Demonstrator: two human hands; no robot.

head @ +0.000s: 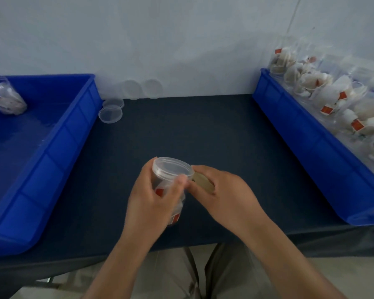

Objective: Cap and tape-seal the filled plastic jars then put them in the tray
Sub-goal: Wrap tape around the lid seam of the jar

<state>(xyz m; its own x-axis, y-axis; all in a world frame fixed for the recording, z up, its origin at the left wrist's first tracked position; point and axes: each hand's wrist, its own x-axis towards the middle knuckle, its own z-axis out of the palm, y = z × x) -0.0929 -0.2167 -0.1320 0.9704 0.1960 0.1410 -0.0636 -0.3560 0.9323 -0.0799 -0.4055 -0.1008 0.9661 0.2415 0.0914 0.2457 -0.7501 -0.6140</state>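
Note:
A clear plastic jar (171,171) with its lid on, holding tea bags with red tags, stands tilted near the table's front middle. My left hand (153,201) grips the jar round its side, thumb up at the lid's rim. My right hand (220,195) holds a roll of clear tape (203,184) right beside the lid, fingertips touching the jar's rim. The blue tray (58,134) on the left holds one sealed jar (8,98) lying on its side at the far corner.
A second blue tray (311,134) at the right is packed with several open filled jars (333,98). Loose clear lids (110,113) lie by the left tray's corner, and two more lids (141,88) lean against the back wall. A dark tabletop (181,130) stretches between the trays.

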